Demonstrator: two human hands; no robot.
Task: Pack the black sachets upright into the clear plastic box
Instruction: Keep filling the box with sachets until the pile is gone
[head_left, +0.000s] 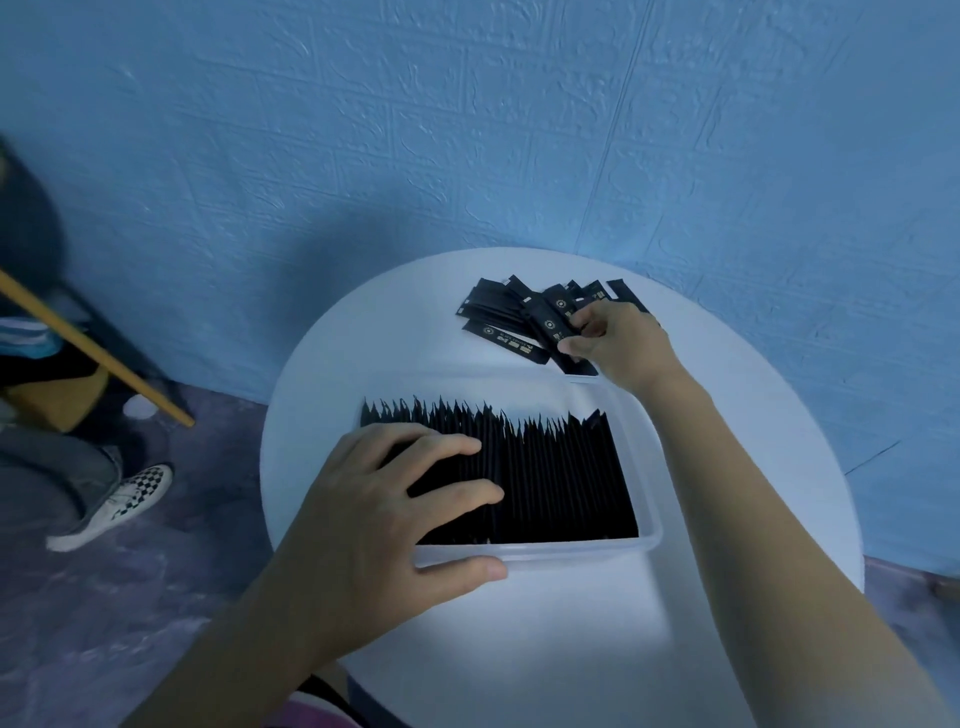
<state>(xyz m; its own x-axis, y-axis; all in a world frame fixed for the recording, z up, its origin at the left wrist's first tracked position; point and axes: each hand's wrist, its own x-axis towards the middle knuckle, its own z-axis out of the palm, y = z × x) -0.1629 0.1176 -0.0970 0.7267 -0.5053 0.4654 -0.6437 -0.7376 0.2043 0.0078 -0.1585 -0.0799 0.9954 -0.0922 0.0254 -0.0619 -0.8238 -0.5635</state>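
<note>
With the clear rectangular plastic box (647, 543) nearly full of upright black sachets (545, 478), the left hand (379, 514) is lying open-fingered on them while the right hand (618, 340) is pinching one from the small loose pile (511, 319) remaining on the round white surface (571, 623).

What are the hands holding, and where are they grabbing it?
The right hand pinches a loose black sachet at its near end. The left hand holds nothing; it rests flat on the packed sachets in the box.

The clear plastic box (649, 540) on the round white table (571, 649) is crammed with upright black sachets (545, 467), save a narrow gap along its right wall. The left hand (379, 514) covers the box's left end. Bare tabletop lies open nearer the person.
</note>
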